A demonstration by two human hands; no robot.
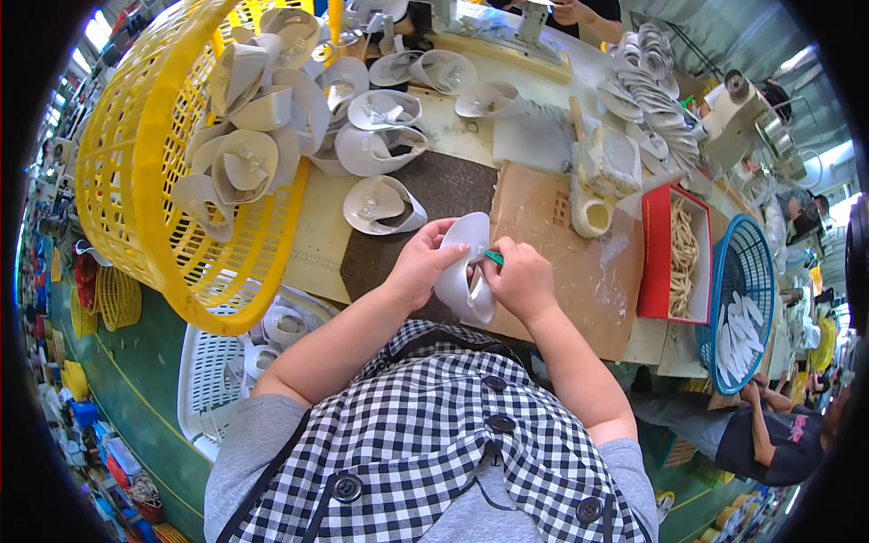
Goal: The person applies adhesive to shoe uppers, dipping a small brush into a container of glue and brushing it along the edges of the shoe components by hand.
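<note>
In front of my chest, a white curved shoe upper (pixel 467 237) is held upright between both hands. My left hand (pixel 422 266) grips its left side, with the thumb over the face. My right hand (pixel 527 281) is closed around a small green-handled tool (pixel 493 258) at the upper's right edge; the tool's tip is too small to make out. Just beyond my left hand, another white upper (pixel 380 204) lies on a dark mat (pixel 457 179). Several more uppers (pixel 380 122) are heaped behind it.
A yellow basket (pixel 149 181) tips toward me at the left, full of uppers. Cardboard (pixel 579 290) covers the table at right. Beyond it stand a red box (pixel 656 258) of tan strips and a blue basket (pixel 760 258). A white basket (pixel 195 385) sits low left. Other people work nearby.
</note>
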